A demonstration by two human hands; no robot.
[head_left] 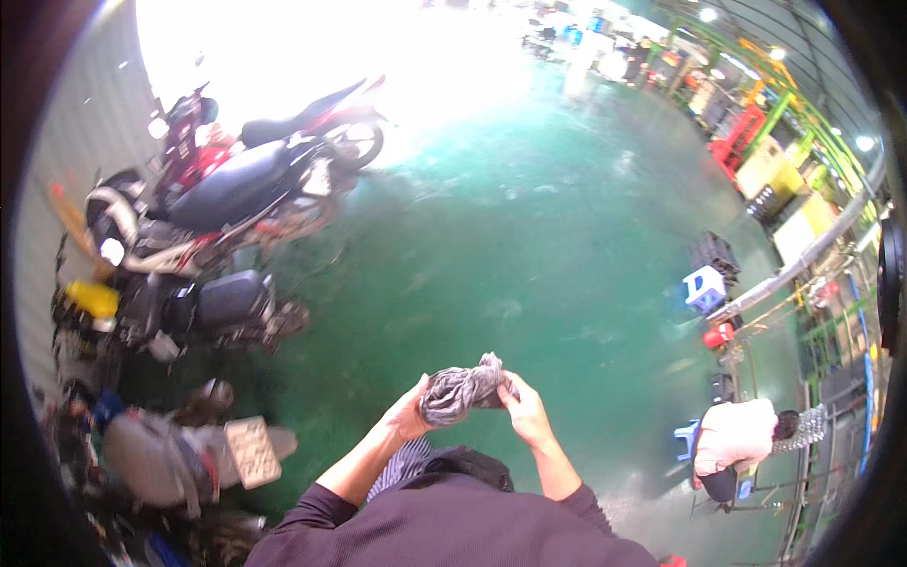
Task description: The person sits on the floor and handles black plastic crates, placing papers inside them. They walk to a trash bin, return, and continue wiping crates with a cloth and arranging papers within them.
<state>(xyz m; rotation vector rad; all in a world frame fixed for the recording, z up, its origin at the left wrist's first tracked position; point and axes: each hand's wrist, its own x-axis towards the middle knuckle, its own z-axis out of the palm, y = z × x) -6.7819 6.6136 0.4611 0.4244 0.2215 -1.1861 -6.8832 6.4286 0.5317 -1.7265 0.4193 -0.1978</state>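
grey, soft-looking cloth, gathered into a twisted bundle [455, 395], sits between the two hands just in front of the person's dark top [463, 529], held up above the green floor [482, 255]. the left hand [410, 412] is curled around the fuller end, thumb toward the upper side; the right hand [525, 413] has its fingers closed on the narrower end, where a short tuft pokes up. both hands are narrow on the cloth, neither spread wide. whether it is one piece or several wound together, i cannot tell.

the step in hand looks like plain handling of the bundle in mid-air, both ends under control. judged from the grip, a next move calls for the two hands to act together: the left steadying the thick part, the right minding the loose end so that no fold slips out.

to the left stand parked motorcycles [231, 189], with a tan slab-like thing [252, 453] nearer the person. well off to the right, a co-worker [739, 437] bends forward beside a blue stool [687, 438]; farther up stands a blue and white stool [704, 289].
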